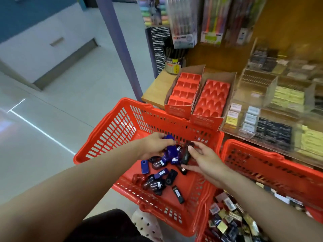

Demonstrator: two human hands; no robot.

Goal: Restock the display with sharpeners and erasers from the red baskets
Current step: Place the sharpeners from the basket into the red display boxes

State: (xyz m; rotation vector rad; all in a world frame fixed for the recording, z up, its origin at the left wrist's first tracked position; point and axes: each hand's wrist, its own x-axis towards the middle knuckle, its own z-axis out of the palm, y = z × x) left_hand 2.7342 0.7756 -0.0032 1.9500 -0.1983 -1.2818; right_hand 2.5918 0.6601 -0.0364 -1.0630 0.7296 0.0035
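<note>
1. Head view, only view. Both bare forearms reach down into the left red basket (111, 130), which stands below the shelf edge.
2. Left hand (153, 145): fingers curled round a small bunch of blue sharpeners (170, 150), held just above the basket floor.
3. Right hand (204, 161): thumb and fingers pinch one black sharpener (186, 154), standing roughly on end; it sits just beside the blue bunch.
4. Loose sharpeners (160, 180) lie scattered on the basket floor beneath the hands: blue, black, dark red, most with small white labels.
5. Right red basket (262, 165) touches the first at its side. It holds a heap of small wrapped packets (227, 222), probably erasers; blur makes that hard to confirm.
6. On the wooden shelf (157, 88) behind the baskets: two cardboard display boxes side by side, each with a red moulded tray. Left tray (185, 89) has square pockets; right tray (212, 100) has rounded pockets.
7. Right of the trays, clear plastic bins (272, 95) hold rows of boxed erasers (251, 116), white, yellow and black.
8. Packs of pens (183, 20) hang above the shelf.
</note>
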